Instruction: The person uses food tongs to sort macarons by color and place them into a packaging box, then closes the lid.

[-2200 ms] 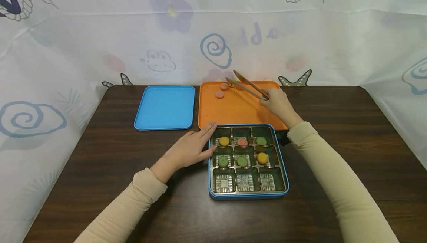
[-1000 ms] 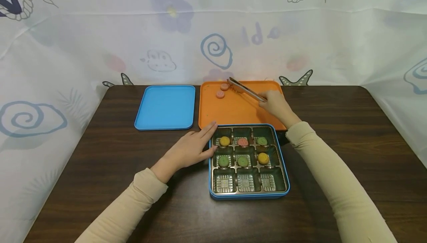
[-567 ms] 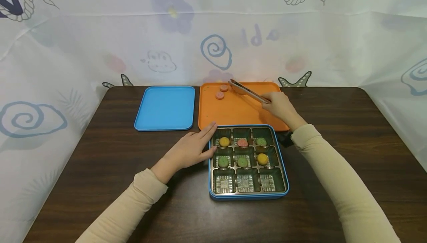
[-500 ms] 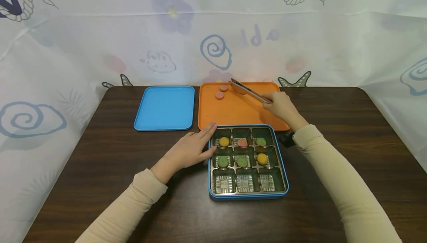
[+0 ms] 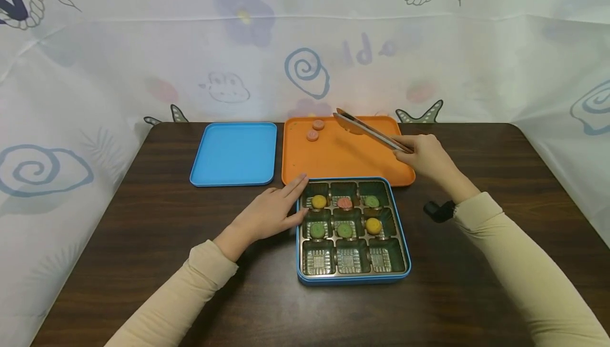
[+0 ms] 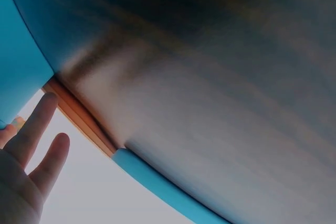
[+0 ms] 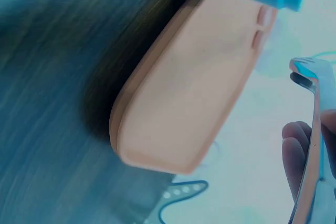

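My right hand grips metal tongs above the right part of the orange tray. The tongs' arms lie close together; I cannot tell whether anything sits between their tips. In the right wrist view, fingers wrap the tongs. Two pink round cookies, one a pink cookie, lie at the tray's far left. My left hand rests with extended fingers on the left rim of the blue tin. Its insert holds a yellow cookie, a pink cookie, a green cookie and several more in the middle row.
A blue tray lies left of the orange one on the dark wooden table. A black wrist device sits under the right wrist. A printed white cloth hangs behind the table. The tin overlaps the orange tray's near edge.
The tongs' arms came together over the orange tray's far edge. Since then my right hand and the tongs have drawn back to the right. The left hand stays at the tin.
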`<state>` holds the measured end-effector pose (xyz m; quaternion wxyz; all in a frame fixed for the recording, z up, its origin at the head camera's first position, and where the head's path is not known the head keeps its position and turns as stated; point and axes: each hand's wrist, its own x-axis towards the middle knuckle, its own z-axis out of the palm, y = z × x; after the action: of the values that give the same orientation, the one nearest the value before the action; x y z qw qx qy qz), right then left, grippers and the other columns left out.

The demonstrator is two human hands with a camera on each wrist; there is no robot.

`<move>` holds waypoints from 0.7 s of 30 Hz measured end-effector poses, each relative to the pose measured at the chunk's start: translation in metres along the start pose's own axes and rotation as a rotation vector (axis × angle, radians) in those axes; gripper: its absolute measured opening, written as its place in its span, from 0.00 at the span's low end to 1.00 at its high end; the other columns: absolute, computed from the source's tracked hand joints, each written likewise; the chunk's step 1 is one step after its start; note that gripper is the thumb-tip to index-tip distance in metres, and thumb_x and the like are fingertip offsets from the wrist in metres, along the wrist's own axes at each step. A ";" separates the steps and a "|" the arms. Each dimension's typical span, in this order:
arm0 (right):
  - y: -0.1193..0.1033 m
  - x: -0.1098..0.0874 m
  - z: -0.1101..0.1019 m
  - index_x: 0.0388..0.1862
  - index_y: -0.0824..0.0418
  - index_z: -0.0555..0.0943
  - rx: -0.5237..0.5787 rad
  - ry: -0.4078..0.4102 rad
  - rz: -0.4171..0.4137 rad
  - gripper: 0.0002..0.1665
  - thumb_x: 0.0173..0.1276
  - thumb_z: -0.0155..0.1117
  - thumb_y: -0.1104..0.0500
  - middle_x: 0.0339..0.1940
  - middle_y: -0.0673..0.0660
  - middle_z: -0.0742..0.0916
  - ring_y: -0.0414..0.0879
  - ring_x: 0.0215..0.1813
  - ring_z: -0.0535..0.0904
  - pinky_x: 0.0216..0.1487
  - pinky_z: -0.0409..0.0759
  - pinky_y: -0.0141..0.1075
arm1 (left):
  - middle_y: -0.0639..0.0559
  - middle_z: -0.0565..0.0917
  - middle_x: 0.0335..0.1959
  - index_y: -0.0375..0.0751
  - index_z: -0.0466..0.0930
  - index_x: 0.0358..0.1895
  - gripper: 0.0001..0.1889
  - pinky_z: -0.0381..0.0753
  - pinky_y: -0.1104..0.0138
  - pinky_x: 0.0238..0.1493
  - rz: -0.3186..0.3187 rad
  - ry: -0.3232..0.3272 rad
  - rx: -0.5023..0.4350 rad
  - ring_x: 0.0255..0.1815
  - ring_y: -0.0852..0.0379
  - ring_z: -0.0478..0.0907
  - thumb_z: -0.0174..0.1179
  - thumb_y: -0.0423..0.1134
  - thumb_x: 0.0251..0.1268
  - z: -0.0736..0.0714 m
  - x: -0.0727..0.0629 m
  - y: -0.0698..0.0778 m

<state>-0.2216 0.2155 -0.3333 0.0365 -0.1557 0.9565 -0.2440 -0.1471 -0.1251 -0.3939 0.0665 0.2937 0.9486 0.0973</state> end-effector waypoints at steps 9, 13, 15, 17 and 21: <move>-0.013 -0.052 -0.009 0.64 0.66 0.75 -0.041 0.012 -0.112 0.25 0.69 0.59 0.61 0.20 0.55 0.83 0.37 0.12 0.57 0.16 0.59 0.29 | 0.50 0.50 0.79 0.44 0.43 0.77 0.37 0.66 0.50 0.69 0.010 -0.009 0.006 0.62 0.48 0.77 0.39 0.60 0.73 0.000 -0.005 -0.002; -0.017 -0.073 -0.011 0.61 0.64 0.77 -0.047 0.027 -0.163 0.23 0.67 0.62 0.63 0.13 0.49 0.76 0.34 0.12 0.55 0.16 0.59 0.28 | 0.50 0.50 0.79 0.44 0.43 0.77 0.37 0.66 0.50 0.69 0.015 -0.009 0.005 0.62 0.49 0.77 0.39 0.60 0.73 0.000 -0.007 -0.002; -0.019 -0.083 -0.013 0.60 0.62 0.78 -0.044 0.026 -0.181 0.23 0.66 0.63 0.63 0.13 0.47 0.75 0.32 0.12 0.55 0.16 0.59 0.28 | 0.50 0.50 0.79 0.44 0.43 0.77 0.37 0.66 0.50 0.69 0.013 -0.010 0.001 0.62 0.49 0.76 0.39 0.59 0.73 0.000 -0.007 -0.002; -0.019 -0.092 -0.014 0.59 0.61 0.80 -0.033 0.028 -0.218 0.23 0.64 0.65 0.63 0.15 0.45 0.77 0.31 0.13 0.55 0.16 0.60 0.27 | 0.51 0.50 0.79 0.45 0.43 0.78 0.37 0.65 0.50 0.69 0.011 -0.011 0.000 0.61 0.49 0.77 0.39 0.60 0.73 0.001 -0.006 -0.002; -0.016 -0.105 -0.015 0.56 0.63 0.81 0.000 0.025 -0.331 0.23 0.59 0.68 0.67 0.19 0.44 0.82 0.26 0.13 0.52 0.15 0.59 0.24 | 0.51 0.50 0.79 0.45 0.43 0.77 0.37 0.66 0.49 0.69 0.009 -0.009 0.002 0.60 0.49 0.78 0.39 0.60 0.73 0.002 -0.006 -0.003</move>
<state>-0.1196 0.2421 -0.3128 -0.0161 -0.3083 0.9182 -0.2484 -0.1434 -0.1303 -0.3959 0.0703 0.2986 0.9470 0.0954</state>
